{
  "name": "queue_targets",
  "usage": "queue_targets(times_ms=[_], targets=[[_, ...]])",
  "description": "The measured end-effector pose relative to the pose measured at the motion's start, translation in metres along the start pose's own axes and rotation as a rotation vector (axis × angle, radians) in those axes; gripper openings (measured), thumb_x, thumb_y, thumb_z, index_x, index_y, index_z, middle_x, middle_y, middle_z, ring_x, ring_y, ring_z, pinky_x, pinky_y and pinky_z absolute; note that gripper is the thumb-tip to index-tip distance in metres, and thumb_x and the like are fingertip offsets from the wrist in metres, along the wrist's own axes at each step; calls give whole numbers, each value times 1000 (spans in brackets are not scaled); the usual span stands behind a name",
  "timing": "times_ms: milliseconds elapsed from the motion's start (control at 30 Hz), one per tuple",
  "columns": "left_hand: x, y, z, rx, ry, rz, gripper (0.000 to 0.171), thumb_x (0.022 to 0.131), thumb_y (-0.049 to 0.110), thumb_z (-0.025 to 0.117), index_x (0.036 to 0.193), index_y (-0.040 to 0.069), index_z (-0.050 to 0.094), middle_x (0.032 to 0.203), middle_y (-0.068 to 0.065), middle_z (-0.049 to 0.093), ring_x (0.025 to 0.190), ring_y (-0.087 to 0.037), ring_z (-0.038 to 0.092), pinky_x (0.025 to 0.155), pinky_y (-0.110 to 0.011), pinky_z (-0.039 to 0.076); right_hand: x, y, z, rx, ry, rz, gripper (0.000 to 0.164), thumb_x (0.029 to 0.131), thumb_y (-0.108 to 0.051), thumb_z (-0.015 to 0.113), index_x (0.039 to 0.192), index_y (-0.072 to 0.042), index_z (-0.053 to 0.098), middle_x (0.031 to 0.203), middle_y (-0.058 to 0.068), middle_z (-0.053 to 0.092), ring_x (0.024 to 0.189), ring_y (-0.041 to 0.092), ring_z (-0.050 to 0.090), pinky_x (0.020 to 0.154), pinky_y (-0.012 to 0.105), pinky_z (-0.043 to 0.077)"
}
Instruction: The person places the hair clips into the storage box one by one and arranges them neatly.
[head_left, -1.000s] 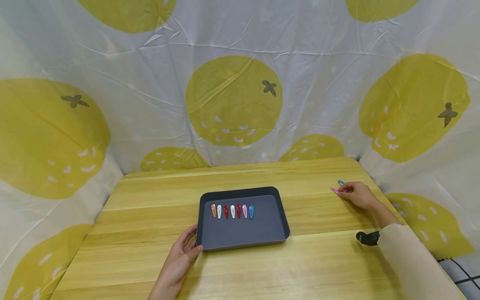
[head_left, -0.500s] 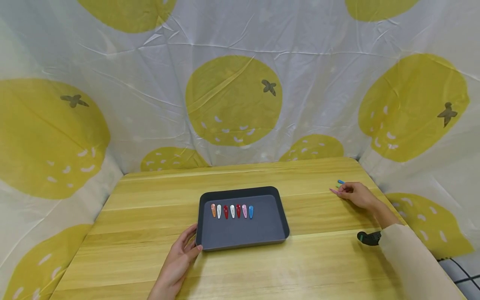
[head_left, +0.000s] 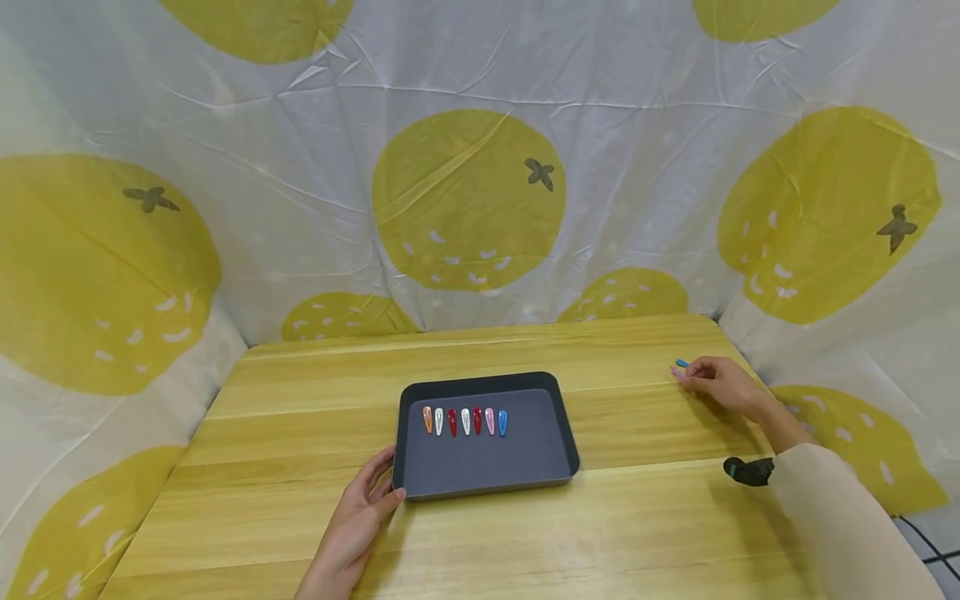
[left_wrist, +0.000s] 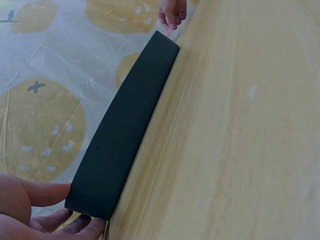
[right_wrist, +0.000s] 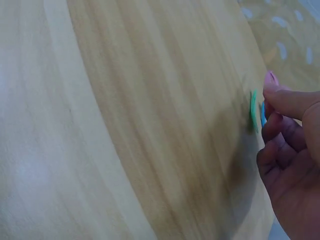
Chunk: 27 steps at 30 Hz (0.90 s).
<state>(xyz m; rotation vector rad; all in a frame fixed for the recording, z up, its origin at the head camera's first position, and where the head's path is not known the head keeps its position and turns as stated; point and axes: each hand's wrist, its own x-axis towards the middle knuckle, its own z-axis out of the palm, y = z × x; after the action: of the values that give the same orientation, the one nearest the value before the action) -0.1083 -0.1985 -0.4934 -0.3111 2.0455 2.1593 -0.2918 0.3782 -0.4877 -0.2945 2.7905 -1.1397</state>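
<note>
Since a second ago, the right hand and its pink clip have shifted slightly toward 1 or 2 o'clock; the tray and the left hand keep their places. Seen from the head, the pink clip is at the table's far right, between 2 and 3 o'clock from the tray, pinched by thumb and finger, its free end pointing to about 10 o'clock. In the right wrist view that end points to 12. At the tray's 8 o'clock corner, the left hand grips with its thumb on one side and fingers on the other.

Seven clips form one row in the tray, long axes from 12 to 6, narrow ends at 6: one orange clip, two white clips, two red clips, one inner pink clip, one inner blue clip. On the table lie one green clip and one blue clip, side by side by the right fingers, which partly hide the blue one.

Under the right sleeve shows a black object. Fruit-printed cloth hangs from 9 through 12 to 3 o'clock. From the left wrist, the tray's wall conceals its row
</note>
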Motion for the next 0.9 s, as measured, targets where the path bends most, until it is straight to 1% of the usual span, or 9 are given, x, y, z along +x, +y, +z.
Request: queue_targets(times_ms=[100, 233, 333, 500, 600, 733, 833, 900], targets=[[0, 0, 0, 1, -5, 7, 69, 97, -12, 56, 160, 0, 29, 164, -25, 23, 148, -49, 25, 118, -53, 30, 1, -3, -4, -9, -16, 0, 32, 106, -18, 61, 117, 12, 64, 109, 19, 68, 98, 25, 59, 75, 24, 49], [0, 0, 0, 1, -7, 12, 69, 97, -12, 56, 159, 0, 30, 164, -25, 23, 148, -49, 25, 118, -52, 31, 5, -8, -6, -13, -39, -20, 33, 107, -15, 59, 125, 13, 63, 111, 21, 66, 93, 27, 57, 71, 26, 49], [0, 0, 0, -1, -9, 12, 69, 97, -12, 56, 160, 0, 29, 164, -25, 23, 148, -50, 24, 118, -53, 30, 8, -14, -7, -6, -51, -39, 31, 107, -14, 59, 124, 11, 64, 106, 20, 66, 87, 29, 55, 66, 30, 49], [0, 0, 0, -1, -7, 7, 69, 97, -12, 56, 160, 1, 29, 164, -26, 22, 148, -50, 23, 118, -55, 29, 12, -26, -7, -5, -63, -63, 30, 106, -19, 61, 119, 8, 67, 95, 16, 66, 80, 31, 56, 64, 35, 51], [0, 0, 0, 1, -4, 6, 69, 97, -12, 56, 160, 0, 30, 165, -26, 22, 148, -50, 23, 118, -55, 29, 14, -32, -6, -7, -69, -90, 29, 105, -19, 63, 117, 7, 69, 97, 16, 66, 80, 32, 57, 64, 36, 51], [0, 0, -1, 2, -3, 4, 69, 97, -12, 56, 160, 0, 29, 165, -26, 22, 148, -50, 24, 118, -55, 29, 18, -39, -3, -18, -63, -139, 26, 105, -17, 64, 116, 6, 70, 106, 17, 68, 81, 31, 61, 63, 35, 51], [0, 0, -1, 1, -4, 3, 69, 97, -12, 56, 160, 0, 29, 165, -26, 22, 148, -50, 24, 118, -54, 29, 22, -43, 0, -2, -67, -169, 24, 105, -14, 62, 116, 7, 69, 104, 20, 67, 73, 29, 59, 58, 32, 49], [0, 0, -1, 0, -5, 2, 69, 97, -12, 57, 160, 0, 29, 165, -26, 22, 148, -50, 24, 118, -55, 29, 25, -46, 2, 22, -77, -171, 22, 105, -11, 61, 115, 8, 68, 102, 23, 66, 71, 31, 61, 57, 32, 50]])
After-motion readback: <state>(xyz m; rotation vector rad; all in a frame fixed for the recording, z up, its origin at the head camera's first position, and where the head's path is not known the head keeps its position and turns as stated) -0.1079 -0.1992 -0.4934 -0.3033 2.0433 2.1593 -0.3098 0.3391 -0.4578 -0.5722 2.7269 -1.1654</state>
